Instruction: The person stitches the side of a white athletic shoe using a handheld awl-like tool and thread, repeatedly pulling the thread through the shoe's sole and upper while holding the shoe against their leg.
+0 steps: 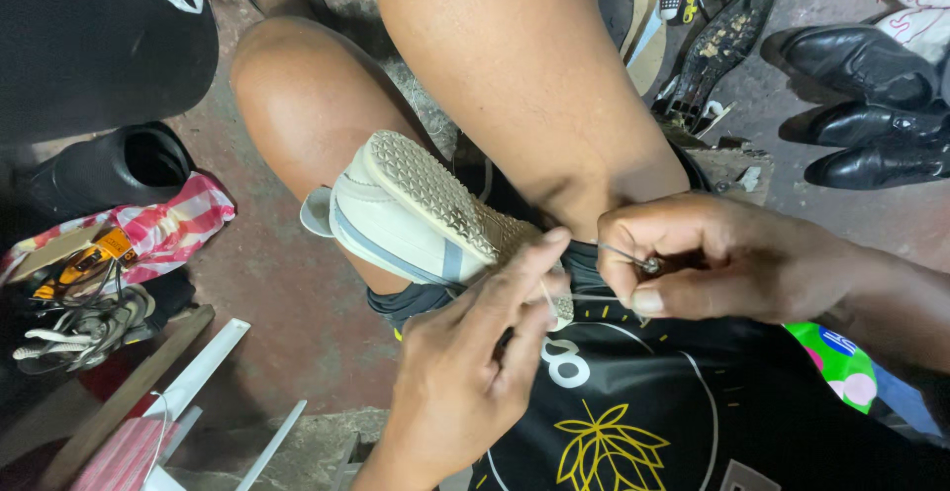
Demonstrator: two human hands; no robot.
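Note:
A white sneaker (396, 214) with a grey stripe and a studded pale sole lies wedged between my bare knees, sole turned up. My left hand (465, 372) presses its fingers on the shoe's heel end and pinches a thin thread there. My right hand (693, 258) is closed on a metal needle-like awl (623, 253), whose tip points at the edge of the sole. A pale thread runs between the two hands.
Black leather shoes (871, 105) stand at the upper right, beside a black sole (717, 46) and small tools. At left are a black boot (119, 169), a red-and-white cloth (178, 224), laces and wooden strips (188, 382) on the reddish floor.

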